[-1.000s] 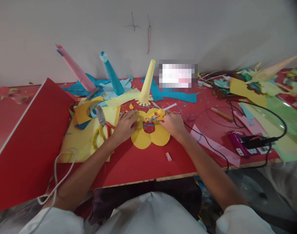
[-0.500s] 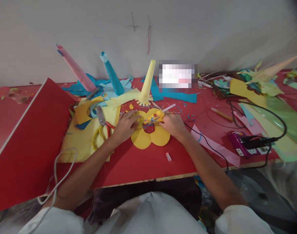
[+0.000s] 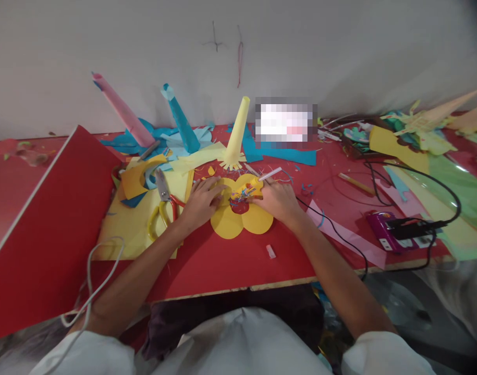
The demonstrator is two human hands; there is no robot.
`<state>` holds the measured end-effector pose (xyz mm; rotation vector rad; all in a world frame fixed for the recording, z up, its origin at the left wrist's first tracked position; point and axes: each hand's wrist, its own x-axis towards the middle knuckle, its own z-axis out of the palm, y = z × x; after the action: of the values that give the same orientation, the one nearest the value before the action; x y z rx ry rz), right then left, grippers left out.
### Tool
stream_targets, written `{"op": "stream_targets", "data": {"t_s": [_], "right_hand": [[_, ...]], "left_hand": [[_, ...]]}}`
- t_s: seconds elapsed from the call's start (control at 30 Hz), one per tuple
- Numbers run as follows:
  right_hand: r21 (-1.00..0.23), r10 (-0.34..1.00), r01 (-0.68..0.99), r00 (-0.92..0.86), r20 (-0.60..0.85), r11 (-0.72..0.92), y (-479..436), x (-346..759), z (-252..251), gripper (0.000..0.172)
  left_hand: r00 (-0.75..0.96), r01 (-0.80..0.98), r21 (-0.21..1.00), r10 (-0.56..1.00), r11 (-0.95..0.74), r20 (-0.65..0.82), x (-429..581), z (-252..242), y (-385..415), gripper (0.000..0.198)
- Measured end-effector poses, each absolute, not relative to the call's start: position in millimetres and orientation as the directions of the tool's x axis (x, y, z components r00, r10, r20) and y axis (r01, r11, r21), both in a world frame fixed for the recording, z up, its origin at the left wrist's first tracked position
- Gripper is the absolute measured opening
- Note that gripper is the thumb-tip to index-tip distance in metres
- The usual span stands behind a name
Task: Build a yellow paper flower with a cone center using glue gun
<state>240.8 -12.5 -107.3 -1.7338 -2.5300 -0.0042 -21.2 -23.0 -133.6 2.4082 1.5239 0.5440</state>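
A yellow paper flower shape (image 3: 241, 219) lies on the red table (image 3: 222, 265) in front of me. My left hand (image 3: 201, 200) rests on its left petal, fingers laid flat on the paper. My right hand (image 3: 276, 199) is closed around a small yellow glue gun (image 3: 257, 183) with a white glue stick (image 3: 270, 173) poking out behind. The gun's tip sits over the flower's middle, where thin coloured shreds (image 3: 240, 195) lie around a red hole.
Yellow-handled scissors (image 3: 162, 205) lie left of my left hand on yellow sheets. Pink (image 3: 123, 111), blue (image 3: 180, 121) and yellow (image 3: 237, 130) paper cones stand behind. A red board (image 3: 46, 224) leans at left. A black cord (image 3: 332, 229) runs right toward a purple power strip (image 3: 382, 229).
My right hand has shifted the glue gun slightly left toward the flower's middle. My left hand has stayed on the petal.
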Motion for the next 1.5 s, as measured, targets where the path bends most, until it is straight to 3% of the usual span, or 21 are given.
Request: {"op": "stream_targets", "data": {"t_s": [0.4, 0.93, 1.2, 1.5], "right_hand": [[-0.037, 0.954, 0.953, -0.3, 0.024, 0.301, -14.5, 241.4, -97.7, 0.038], [-0.038, 0.938, 0.937, -0.347, 0.028, 0.348, -11.2, 240.3, -103.7, 0.044], [-0.05, 0.933, 0.932, -0.358, 0.034, 0.359, -10.2, 241.2, -106.4, 0.038], [-0.126, 0.903, 0.895, -0.418, 0.099, 0.428, -9.4, 247.7, -110.9, 0.042]], "left_hand": [[0.397, 0.816, 0.373, 0.897, -0.441, 0.193, -23.0, -135.9, -22.0, 0.041], [0.398, 0.811, 0.378, 0.895, -0.446, 0.203, -23.9, -137.5, -21.0, 0.041], [0.397, 0.817, 0.366, 0.895, -0.445, 0.204, -22.7, -136.3, -21.3, 0.041], [0.396, 0.815, 0.37, 0.895, -0.446, 0.205, -22.0, -134.3, -22.3, 0.039]]}}
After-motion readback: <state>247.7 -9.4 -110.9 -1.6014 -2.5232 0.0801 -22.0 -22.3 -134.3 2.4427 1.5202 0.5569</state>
